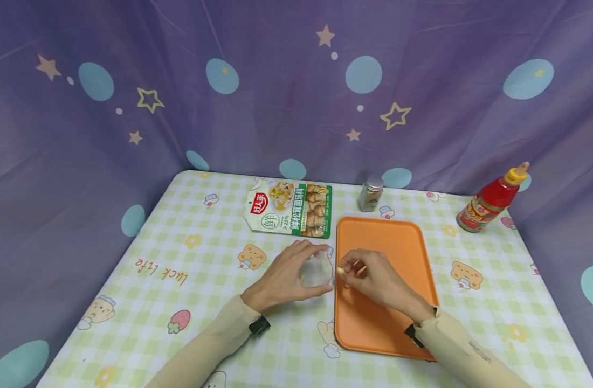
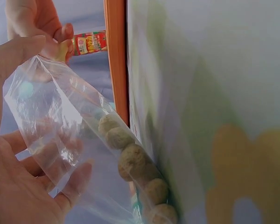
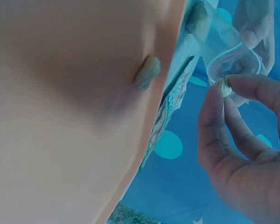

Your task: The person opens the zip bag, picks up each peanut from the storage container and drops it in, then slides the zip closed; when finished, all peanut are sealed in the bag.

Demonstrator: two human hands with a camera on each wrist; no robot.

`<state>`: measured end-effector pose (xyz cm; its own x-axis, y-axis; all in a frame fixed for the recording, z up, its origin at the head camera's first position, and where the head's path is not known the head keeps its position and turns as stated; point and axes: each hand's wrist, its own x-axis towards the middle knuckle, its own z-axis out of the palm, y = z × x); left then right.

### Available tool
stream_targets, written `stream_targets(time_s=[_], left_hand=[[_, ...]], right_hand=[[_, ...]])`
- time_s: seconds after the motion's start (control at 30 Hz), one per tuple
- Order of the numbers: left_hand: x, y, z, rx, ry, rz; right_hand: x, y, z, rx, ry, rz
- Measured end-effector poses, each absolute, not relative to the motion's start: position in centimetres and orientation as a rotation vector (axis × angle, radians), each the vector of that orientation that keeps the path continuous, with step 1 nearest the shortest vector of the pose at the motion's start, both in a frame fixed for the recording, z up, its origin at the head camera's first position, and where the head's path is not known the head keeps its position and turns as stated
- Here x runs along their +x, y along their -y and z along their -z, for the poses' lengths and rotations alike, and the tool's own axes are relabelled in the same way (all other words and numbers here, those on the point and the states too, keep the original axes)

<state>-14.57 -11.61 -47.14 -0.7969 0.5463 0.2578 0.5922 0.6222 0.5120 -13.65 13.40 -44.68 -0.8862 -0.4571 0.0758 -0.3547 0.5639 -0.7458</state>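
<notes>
A clear zip-top plastic bag (image 2: 60,107) stands beside the tray's left edge, its mouth spread. My left hand (image 1: 287,277) curves around it, thumb on one side and fingers on the other. Several tan, rough-skinned pieces that look like unshelled peanuts (image 2: 133,161) lie along the bag's bottom. Thumb and index finger of my right hand (image 1: 376,277) pinch a small pale piece (image 3: 224,87), seemingly of the same kind, close to the bag's mouth. Under this hand, one more such piece (image 3: 148,73) rests on the orange tray (image 1: 379,234), near its left rim.
Behind the hands lies a green and white food packet (image 1: 289,210). A small glass jar with a metal lid (image 1: 371,195) stands behind the tray. At the far right is a red sauce bottle with a yellow cap (image 1: 490,202). A checked cloth (image 1: 219,302) covers the table.
</notes>
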Motion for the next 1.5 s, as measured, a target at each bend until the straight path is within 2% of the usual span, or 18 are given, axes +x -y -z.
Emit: stream_targets(time_s=[0.8,1.5], left_hand=[[-14.4,11.6,47.3,-0.997,2.76,0.918],[-14.5,11.6,47.2,-0.996,2.759,0.93]], right_hand=[[-13.5,-11.2,44.2,-0.745,-2.565,1.316],[-13.2,-11.5,44.1,-0.748,-2.57,1.276]])
